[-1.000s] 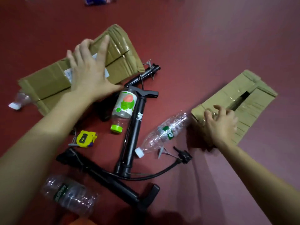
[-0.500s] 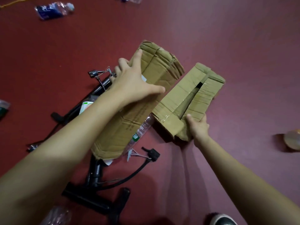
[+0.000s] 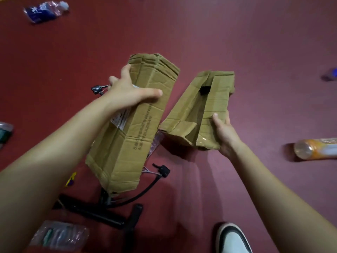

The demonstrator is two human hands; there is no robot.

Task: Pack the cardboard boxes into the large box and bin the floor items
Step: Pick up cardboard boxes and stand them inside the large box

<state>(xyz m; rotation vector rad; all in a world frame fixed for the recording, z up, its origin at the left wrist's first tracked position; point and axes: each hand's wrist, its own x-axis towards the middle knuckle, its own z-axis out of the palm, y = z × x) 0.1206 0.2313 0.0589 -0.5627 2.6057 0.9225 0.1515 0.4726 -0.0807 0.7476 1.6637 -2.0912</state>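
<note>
Lengthwise, unreadable print [image 3: 144,132] along cardboard box [image 3: 155,83]

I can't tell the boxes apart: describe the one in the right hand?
Above the red floor, two cardboard boxes are held up. The shorter box is in the right hand, beside the long box in the left hand. Only the shorter one gapes open along a dark slit; the long one bears printed text.

The long cardboard box [image 3: 138,125] is matt brown corrugated board, creased, and it carries a white paper label [image 3: 121,118]. Right of it, the smaller cardboard box [image 3: 198,99] is the same rough board with glossy tape [image 3: 205,140]. Below it, the pump [image 3: 94,214] looks black and slightly shiny. Far right of it, the bottle [image 3: 315,148] is glossy plastic. The floor [image 3: 255,42] is matt red.
</note>
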